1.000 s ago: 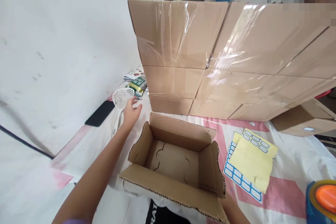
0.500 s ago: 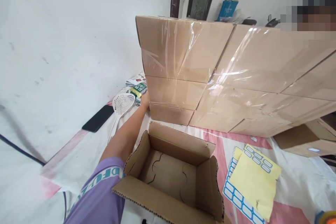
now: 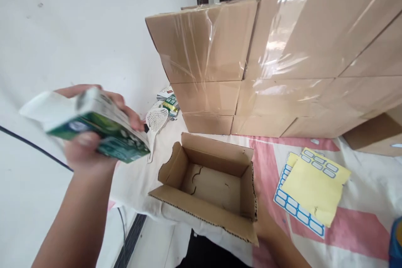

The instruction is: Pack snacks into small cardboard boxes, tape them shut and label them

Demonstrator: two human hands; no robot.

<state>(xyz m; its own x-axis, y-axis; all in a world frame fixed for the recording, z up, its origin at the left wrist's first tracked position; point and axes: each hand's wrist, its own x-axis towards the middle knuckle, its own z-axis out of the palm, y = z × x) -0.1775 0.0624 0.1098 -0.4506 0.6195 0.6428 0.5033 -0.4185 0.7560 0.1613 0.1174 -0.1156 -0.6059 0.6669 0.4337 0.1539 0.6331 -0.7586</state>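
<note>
My left hand (image 3: 84, 146) is raised at the left, wrapped round a green and white carton (image 3: 117, 136). The carton is tilted and blurred, with a pale flap-like part sticking out at its left end. Below and to the right of it, an open cardboard box (image 3: 201, 213) with rough-edged flaps stands at the cloth's near edge; the part of its floor I can see is bare. Against the right wall of that box lies my right hand (image 3: 261, 217), its fingers hidden behind the cardboard.
A wall of stacked brown boxes (image 3: 207, 63) under clear film stands behind. Beside it lie a white slotted scoop (image 3: 157, 119) and a green packet (image 3: 170, 104). To the right are yellow and blue-edged label sheets (image 3: 314, 184) and another open box (image 3: 373, 134).
My left hand has come back from beside the stacked boxes and now holds the carton up at the left. My right forearm has come into sight. The view has shifted.
</note>
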